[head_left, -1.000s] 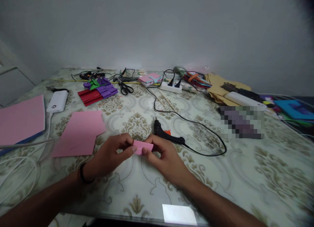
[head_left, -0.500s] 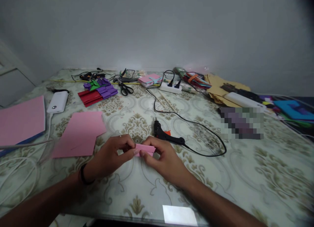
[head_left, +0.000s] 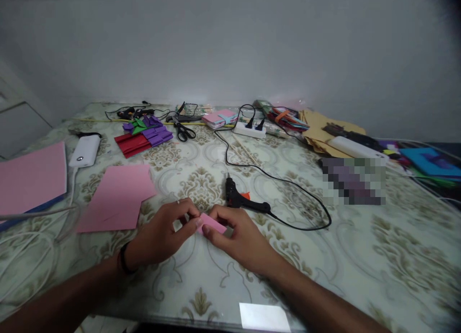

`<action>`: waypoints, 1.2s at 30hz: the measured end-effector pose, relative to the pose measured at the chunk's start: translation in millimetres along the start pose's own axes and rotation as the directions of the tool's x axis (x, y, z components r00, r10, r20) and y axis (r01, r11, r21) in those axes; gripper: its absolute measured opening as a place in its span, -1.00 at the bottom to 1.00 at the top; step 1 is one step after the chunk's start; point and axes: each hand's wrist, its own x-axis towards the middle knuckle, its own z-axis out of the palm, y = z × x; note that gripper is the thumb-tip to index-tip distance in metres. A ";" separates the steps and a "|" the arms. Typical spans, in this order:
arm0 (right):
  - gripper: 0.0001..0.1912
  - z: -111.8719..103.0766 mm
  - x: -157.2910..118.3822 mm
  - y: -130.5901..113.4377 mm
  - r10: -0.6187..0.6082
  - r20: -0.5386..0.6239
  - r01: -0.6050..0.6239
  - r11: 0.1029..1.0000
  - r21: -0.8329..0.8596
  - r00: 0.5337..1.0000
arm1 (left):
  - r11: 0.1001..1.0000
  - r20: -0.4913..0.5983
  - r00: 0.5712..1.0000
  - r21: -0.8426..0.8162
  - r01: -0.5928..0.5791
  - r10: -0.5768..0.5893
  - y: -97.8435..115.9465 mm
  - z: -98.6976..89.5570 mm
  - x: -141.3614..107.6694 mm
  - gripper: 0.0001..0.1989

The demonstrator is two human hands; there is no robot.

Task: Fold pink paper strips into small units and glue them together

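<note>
A small folded piece of pink paper [head_left: 213, 223] is held between both hands over the table. My left hand [head_left: 167, 232] pinches its left end between thumb and fingers. Thumb and fingers of my right hand [head_left: 237, 234] grip it along the right part, the thumb on the near side. Just beyond my right hand lies a black glue gun [head_left: 248, 202] with an orange trigger, nozzle pointing away. A cut sheet of pink paper [head_left: 115, 198] lies flat to the left of my left hand.
A white power bank [head_left: 85, 150] and a stack of pink sheets [head_left: 32, 179] sit at the left. Farther back are red folded strips [head_left: 132, 143], black scissors [head_left: 185, 131], a power strip [head_left: 250, 129] and brown paper [head_left: 324, 126]. The glue gun's cord loops rightward.
The small pink paper has tilted, its right end now lower and nearer me. Both hands keep their hold, with slight finger shifts.
</note>
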 end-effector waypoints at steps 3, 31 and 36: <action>-0.79 0.8 -0.3 -0.2 -0.002 0.002 0.002 1.000 -0.010 1.000 | 1.000 0.038 0.999 0.016 0.010 -0.011 0.1 -0.5 0.8 -0.81; -0.61 0.1 0.6 3.2 0.022 -0.020 -0.022 1.000 0.009 1.000 | 0.985 0.189 0.972 -0.076 0.154 -0.137 0.3 -4.7 3.1 -0.81; -0.73 1.5 0.0 4.7 0.136 0.014 -0.136 0.982 0.131 0.991 | 0.988 0.227 0.964 -0.035 0.147 -0.136 -3.8 -1.5 2.5 -0.87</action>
